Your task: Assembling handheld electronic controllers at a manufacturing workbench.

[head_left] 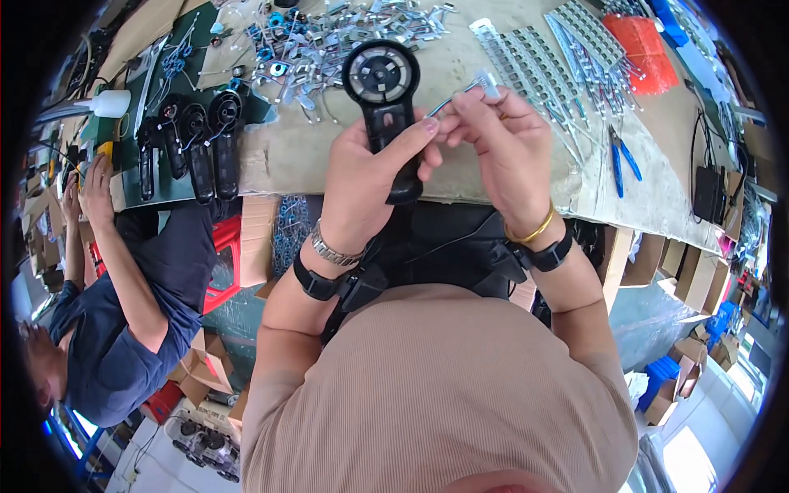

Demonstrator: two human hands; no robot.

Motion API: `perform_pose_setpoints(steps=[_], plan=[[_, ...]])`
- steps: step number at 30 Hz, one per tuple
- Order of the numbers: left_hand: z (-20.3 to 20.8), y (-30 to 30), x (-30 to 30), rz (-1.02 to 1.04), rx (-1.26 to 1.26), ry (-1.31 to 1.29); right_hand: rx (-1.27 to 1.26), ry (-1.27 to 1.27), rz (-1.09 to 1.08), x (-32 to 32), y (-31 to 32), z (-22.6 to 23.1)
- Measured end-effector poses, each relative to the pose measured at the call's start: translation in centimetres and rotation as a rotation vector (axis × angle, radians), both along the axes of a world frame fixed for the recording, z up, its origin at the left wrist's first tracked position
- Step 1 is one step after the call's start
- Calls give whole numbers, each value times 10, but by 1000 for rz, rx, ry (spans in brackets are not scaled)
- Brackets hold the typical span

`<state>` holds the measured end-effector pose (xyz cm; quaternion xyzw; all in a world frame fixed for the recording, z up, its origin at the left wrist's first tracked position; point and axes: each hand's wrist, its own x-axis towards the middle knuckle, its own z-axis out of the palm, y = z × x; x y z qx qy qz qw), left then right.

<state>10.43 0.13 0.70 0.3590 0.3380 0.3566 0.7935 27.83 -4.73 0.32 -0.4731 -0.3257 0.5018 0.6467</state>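
My left hand (362, 172) is wrapped round the handle of a black handheld fan housing (380, 74), which stands with its round, open head away from me. A dark slotted hub sits in that head. Close beside the handle, my right hand (514, 144) pinches a small wired part (486, 84), white and blue at its end. Its thin wires run toward my left thumb and the housing; where they end is hidden by the fingers. The fingertips of both hands nearly meet.
Loose small wired parts (345, 37) are heaped at the back. Panels of small circuit boards (534, 66), a red plastic bag (643, 53) and blue-handled pliers (618, 160) lie to the right. More black fan housings (197, 140) lie at left, near a seated co-worker (123, 329).
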Motion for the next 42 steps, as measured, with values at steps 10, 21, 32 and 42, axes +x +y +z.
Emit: perform_pose_setpoints(steps=[10, 21, 32, 42], plan=[[3, -13, -9, -18, 113, 249, -84, -95, 59, 31, -28, 15], [8, -1, -12, -663, 145, 405, 307, -896, 393, 64, -42, 46], [12, -11, -16, -373, 1071, 843, 165, -175, -284, 23, -20, 16], [16, -17, -33, -344, 884, 453, 175, -202, -289, -8, -23, 0]])
